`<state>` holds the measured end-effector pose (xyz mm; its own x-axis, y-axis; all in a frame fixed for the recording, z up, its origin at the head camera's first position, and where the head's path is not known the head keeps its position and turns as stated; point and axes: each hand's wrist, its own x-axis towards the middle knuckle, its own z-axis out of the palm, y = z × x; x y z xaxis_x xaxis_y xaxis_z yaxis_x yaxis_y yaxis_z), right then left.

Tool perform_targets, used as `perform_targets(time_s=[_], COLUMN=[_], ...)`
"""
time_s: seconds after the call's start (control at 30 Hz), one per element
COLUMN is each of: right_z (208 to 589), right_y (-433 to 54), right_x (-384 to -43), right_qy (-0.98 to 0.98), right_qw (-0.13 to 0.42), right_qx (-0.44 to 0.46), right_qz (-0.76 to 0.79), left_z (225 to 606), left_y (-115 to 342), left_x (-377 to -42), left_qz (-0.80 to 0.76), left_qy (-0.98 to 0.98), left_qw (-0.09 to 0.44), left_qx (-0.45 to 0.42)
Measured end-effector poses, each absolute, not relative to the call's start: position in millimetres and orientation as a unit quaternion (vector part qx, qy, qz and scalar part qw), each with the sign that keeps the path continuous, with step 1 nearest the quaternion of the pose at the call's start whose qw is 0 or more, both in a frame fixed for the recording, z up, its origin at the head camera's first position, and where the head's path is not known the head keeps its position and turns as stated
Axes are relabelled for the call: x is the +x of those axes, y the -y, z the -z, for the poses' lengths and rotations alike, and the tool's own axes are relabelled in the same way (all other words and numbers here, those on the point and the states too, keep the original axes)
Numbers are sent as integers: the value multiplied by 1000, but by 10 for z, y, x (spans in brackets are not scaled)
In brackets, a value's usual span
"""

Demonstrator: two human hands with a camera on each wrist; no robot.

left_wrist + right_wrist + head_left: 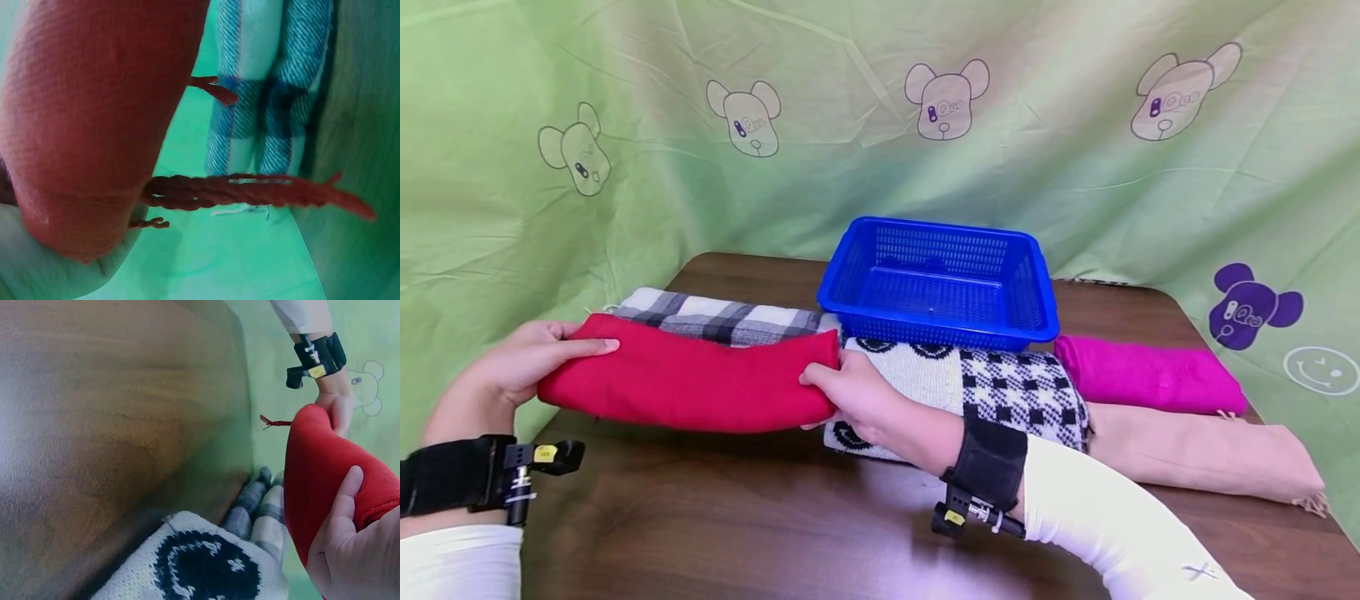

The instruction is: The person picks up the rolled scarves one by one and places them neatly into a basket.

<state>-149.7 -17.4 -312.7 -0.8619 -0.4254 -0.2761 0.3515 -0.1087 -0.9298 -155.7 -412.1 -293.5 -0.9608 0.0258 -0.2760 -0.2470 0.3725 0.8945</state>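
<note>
A folded red scarf (700, 379) is held up above the table between both hands. My left hand (538, 358) grips its left end, thumb on top. At the other end my right hand (861, 392) pinches it, thumb over the upper face. Red twisted fringe (237, 190) hangs from the scarf in the left wrist view. Just behind lies a grey-and-white plaid scarf (748, 317), partly hidden by the red one. A black-and-white knitted scarf (1015, 387) lies beside and partly beneath my right hand.
A blue plastic basket (940, 329) with nothing in it stands at the back of the brown table (737, 517). To the right lie a folded magenta scarf (1150, 375) and a folded pale pink scarf (1202, 450). A green cloth backdrop (850, 167) surrounds the table.
</note>
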Motion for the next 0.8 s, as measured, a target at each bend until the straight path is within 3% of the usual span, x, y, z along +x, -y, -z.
perform_targets(time_s=[0.8], right_z=[3044], right_y=[-204], right_x=[-1645], right_qy=[-628], right_qw=[221], right_qx=[0], right_qz=[747], left_z=[2778], left_y=[3689], left_x=[-1693], left_qz=[-565], left_qy=[-817], left_qw=[103], left_qx=[-47])
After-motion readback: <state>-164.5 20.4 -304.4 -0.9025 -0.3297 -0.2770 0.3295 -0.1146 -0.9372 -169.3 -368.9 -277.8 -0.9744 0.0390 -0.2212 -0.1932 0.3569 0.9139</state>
